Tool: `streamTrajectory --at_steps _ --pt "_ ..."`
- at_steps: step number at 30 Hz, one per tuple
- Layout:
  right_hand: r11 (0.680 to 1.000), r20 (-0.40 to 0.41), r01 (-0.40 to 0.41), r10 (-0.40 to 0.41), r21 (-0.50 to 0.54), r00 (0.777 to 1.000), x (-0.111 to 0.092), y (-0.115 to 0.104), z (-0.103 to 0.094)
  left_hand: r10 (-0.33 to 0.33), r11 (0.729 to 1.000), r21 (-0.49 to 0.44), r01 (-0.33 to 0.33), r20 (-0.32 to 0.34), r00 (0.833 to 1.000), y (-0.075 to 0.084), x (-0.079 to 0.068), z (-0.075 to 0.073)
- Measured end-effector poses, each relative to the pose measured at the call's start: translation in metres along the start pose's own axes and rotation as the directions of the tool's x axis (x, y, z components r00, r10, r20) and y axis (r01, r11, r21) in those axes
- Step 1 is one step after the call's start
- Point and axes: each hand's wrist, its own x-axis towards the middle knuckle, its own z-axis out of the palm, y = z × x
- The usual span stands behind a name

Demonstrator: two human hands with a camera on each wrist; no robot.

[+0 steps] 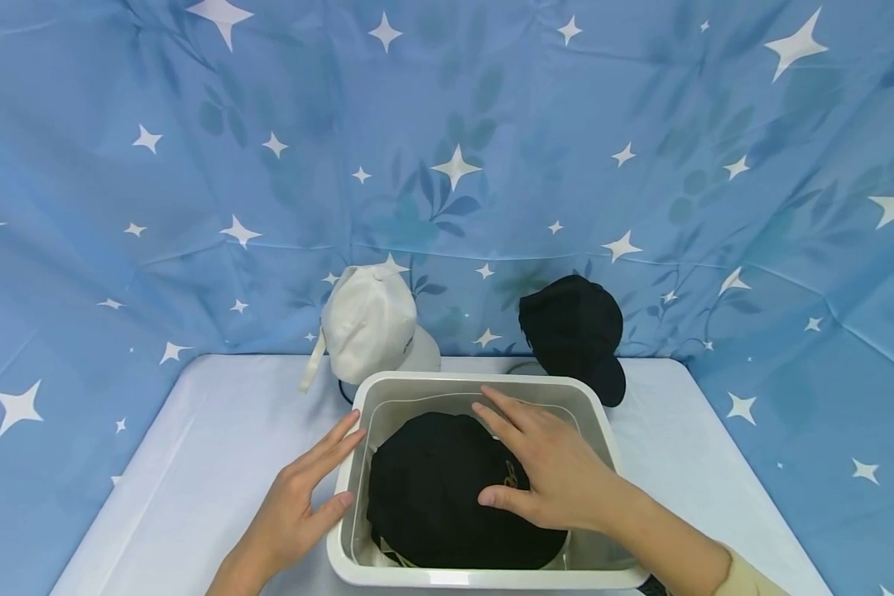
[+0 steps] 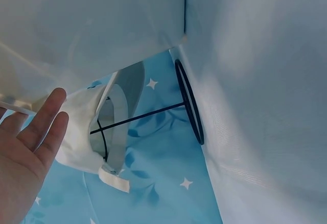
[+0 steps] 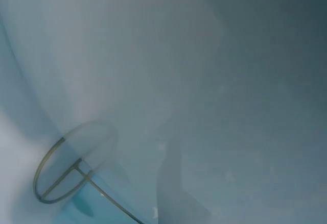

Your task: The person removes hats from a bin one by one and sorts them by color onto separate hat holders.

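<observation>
A black cap [image 1: 447, 492] with a small gold emblem lies in the white plastic bin [image 1: 484, 578], and a patterned edge shows under it at the front left. My left hand [image 1: 294, 488] is at the bin's left rim, fingertips right at the edge; the left wrist view shows the same hand [image 2: 28, 152] with fingers extended beside the bin's outer wall [image 2: 97, 25]. Above the cap, my right hand [image 1: 547, 463] spreads its fingers and overlaps the cap's right side in the head view. The right wrist view shows no part of that hand.
Behind the bin, a white cap [image 1: 368, 323] hangs on a black wire stand [image 2: 189, 101] at the left. Another black cap [image 1: 577, 331] is at the back right, near a round wire base [image 3: 46, 173]. The white-covered table [image 1: 156, 497] meets a blue star-printed curtain [image 1: 447, 124].
</observation>
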Motion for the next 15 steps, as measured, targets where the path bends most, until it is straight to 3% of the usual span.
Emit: streamTrajectory --at_steps 9,15 --pt "0.972 0.126 -0.118 0.093 0.204 0.988 0.0002 -0.0003 0.0082 0.026 1.0 -0.005 -0.026 -0.013 1.0 0.0003 0.0004 0.0012" --pt "0.962 0.149 -0.131 0.097 0.239 0.984 0.0006 -0.0014 0.0105 0.018 1.0 -0.021 -0.019 -0.017 1.0 0.0006 -0.0002 0.0017"
